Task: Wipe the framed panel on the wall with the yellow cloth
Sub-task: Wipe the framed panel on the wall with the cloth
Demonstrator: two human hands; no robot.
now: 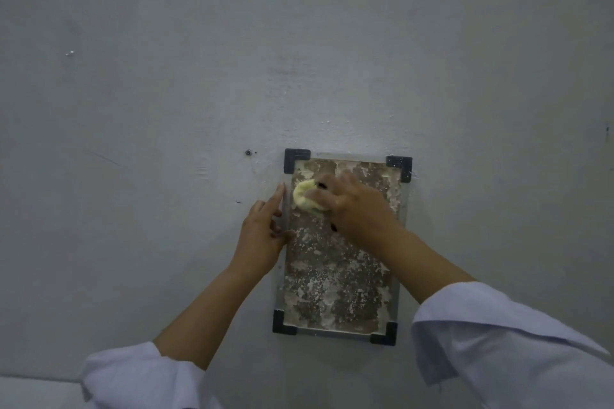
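A framed panel [335, 279] hangs upright on the grey wall, with a thin pale frame, black corner pieces and a mottled brown surface flecked with white. My right hand [355, 206] presses a bunched yellow cloth [305, 198] against the panel's upper left part; most of the cloth is hidden under the fingers. My left hand [264, 236] lies flat against the panel's left frame edge, fingers extended upward and thumb touching the frame, holding nothing.
The grey wall [166, 109] fills the view, with a small screw [248, 152] left of the panel's top corner and a few chips and scratches. A pale ledge [36, 392] shows at the bottom left. White sleeves cover both forearms lower down.
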